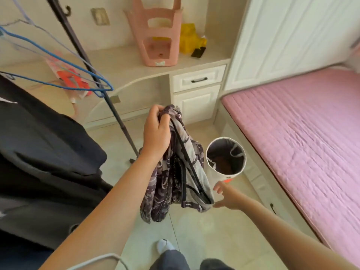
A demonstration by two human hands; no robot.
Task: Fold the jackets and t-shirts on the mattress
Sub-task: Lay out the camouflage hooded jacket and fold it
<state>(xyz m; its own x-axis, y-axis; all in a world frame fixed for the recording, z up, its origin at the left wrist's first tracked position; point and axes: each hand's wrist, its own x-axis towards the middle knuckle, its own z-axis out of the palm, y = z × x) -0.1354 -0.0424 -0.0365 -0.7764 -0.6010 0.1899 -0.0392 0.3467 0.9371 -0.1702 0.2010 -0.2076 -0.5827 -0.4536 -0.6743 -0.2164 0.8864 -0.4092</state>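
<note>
A grey and purple camouflage jacket [175,178] hangs bunched in the air over the floor. My left hand [156,131] grips it at the top. My right hand [227,195] is lower and to the right, fingers spread, touching the jacket's bottom hem. The pink mattress [303,133] lies to the right, bare. Dark garments [44,152] hang on the rack at the left.
A white round laundry basket [226,158] with something brown inside stands on the tiled floor beside the bed. A clothes rack pole [109,100] with blue hangers [64,75] is at the left. A pink stool [159,34] sits upside down on the white desk [124,65].
</note>
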